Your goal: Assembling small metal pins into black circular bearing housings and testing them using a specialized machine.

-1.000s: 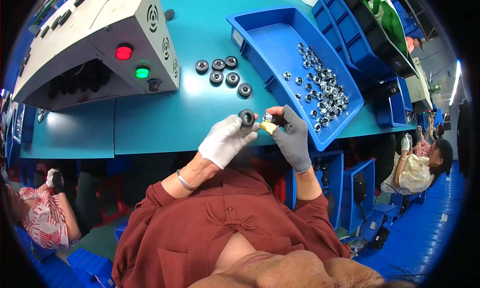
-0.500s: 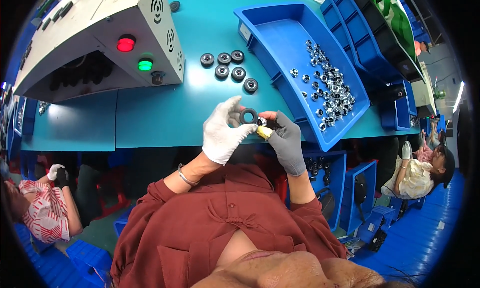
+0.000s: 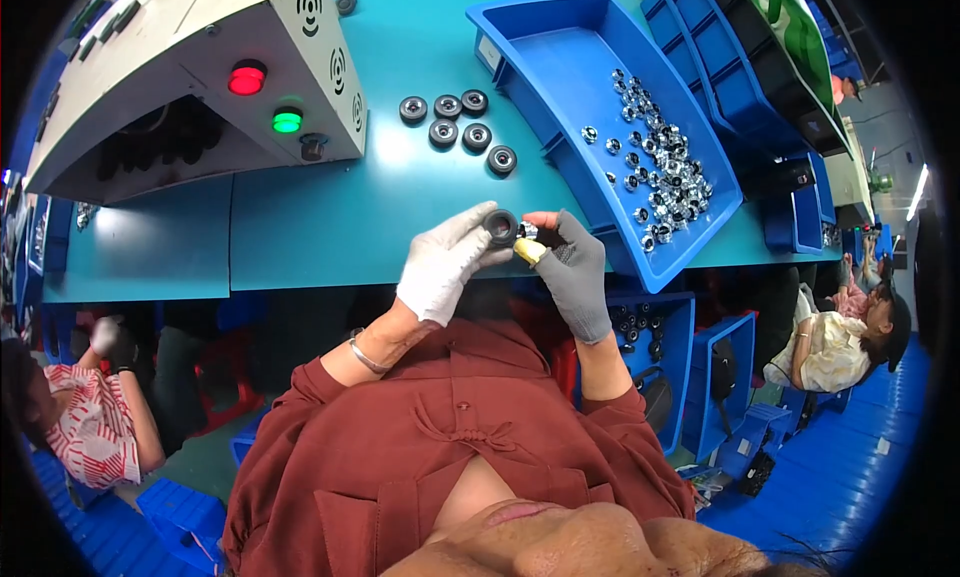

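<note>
My left hand (image 3: 445,264), in a white glove, grips a black ring-shaped part (image 3: 500,226) over the near edge of the teal table (image 3: 330,222). My right hand (image 3: 575,272), in a grey glove with a yellow fingertip, pinches a small shiny metal nut (image 3: 528,233) right against that ring. Both hands meet at the table's front edge. Several black ring parts (image 3: 458,124) lie in a cluster farther back on the table. A blue tray (image 3: 560,67) to the right holds several shiny metal nuts (image 3: 655,172).
A grey machine housing (image 3: 190,72) with a red lamp (image 3: 247,80) and a green lamp (image 3: 287,121) stands at the back left. More blue bins (image 3: 745,87) line the right side. Another person sits at the left (image 3: 90,417), another at the right (image 3: 850,327).
Both hands have drifted slightly toward me and the right, still holding ring and nut together. The view has shifted a little.
</note>
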Demonstrator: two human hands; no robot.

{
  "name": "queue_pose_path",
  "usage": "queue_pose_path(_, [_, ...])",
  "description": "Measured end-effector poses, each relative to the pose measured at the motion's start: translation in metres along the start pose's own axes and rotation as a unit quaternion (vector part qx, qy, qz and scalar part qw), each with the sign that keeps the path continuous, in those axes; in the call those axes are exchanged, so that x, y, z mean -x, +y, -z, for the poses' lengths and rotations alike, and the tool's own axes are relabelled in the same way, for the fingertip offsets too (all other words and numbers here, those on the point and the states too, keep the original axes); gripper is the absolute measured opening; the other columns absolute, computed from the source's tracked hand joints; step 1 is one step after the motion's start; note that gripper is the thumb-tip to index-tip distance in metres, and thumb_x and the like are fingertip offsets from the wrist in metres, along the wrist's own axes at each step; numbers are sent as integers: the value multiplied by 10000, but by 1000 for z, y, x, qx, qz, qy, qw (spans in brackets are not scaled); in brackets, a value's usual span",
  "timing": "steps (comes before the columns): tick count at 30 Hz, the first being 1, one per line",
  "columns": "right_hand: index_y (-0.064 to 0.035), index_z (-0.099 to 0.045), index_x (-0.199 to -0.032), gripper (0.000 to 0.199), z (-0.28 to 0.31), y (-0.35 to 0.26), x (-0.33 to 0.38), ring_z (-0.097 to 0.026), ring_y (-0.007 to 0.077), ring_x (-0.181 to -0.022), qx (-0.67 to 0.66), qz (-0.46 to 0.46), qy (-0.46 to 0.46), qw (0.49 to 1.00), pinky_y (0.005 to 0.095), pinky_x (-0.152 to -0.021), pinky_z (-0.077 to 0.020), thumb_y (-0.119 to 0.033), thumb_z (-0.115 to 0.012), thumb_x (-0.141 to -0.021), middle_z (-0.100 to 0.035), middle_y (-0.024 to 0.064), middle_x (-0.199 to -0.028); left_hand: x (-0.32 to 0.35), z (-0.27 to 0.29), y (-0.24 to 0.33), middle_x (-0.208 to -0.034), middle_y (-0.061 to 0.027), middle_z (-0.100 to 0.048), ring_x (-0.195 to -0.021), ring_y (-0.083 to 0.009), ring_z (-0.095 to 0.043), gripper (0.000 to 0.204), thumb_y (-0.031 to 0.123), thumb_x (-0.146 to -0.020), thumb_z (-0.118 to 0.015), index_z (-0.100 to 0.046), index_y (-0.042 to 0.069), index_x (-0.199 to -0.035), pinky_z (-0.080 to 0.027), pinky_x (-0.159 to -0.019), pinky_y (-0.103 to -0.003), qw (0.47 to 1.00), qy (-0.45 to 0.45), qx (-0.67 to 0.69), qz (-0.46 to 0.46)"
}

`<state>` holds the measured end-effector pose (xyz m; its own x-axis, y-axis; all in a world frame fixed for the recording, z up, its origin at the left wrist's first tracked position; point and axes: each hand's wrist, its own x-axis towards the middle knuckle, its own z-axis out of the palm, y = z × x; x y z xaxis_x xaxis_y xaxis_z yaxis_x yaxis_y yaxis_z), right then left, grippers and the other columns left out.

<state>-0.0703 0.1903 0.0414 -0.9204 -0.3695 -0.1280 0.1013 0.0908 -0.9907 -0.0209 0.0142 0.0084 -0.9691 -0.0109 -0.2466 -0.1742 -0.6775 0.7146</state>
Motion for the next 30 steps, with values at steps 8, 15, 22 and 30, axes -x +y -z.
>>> queue_pose_path(8, [35, -639, -1136, 247, -1, 2, 1, -634, 86, -941, 25, 16, 3, 1000, 238, -814, -514, -40, -680, -905, -689, 50, -1034, 1, 0, 1, -1291, -202, -606, -1098, -266, -665, 456, 93, -1003, -606, -479, -108, -1391, -598, -917, -399, 998, 23, 43, 33])
queue_pose_path(15, [34, -660, -1101, 253, 1, -1, 1, -663, 126, -895, 100, 99, 24, 990, 273, -783, -529, -24, -699, -859, -688, 78, -995, 3, -4, -2, -1246, -187, -625, -1063, -262, -670, 458, 90, -996, -611, -486, -100, -1393, -605, -888, -381, 999, 15, 32, 32])
queue_pose_path(22, [14, -670, -1031, 306, -3, -11, -6, -617, 299, -756, 322, 270, 8, 907, 365, -652, -494, 64, -650, -730, -588, 136, -858, -2, -10, -3, -1202, -150, -642, -1003, -195, -666, 461, 132, -992, -632, -508, -110, -1364, -565, -901, -322, 996, 32, 60, 66])
queue_pose_path(30, [-3, -678, -1049, 338, -12, -12, -3, -620, 296, -847, 331, 326, 41, 885, 378, -705, -503, 76, -637, -723, -612, 126, -940, -14, -15, -3, -1063, -93, -671, -920, -131, -646, 369, 125, -950, -694, -586, -87, -1232, -535, -822, -261, 998, 22, -1, 51])
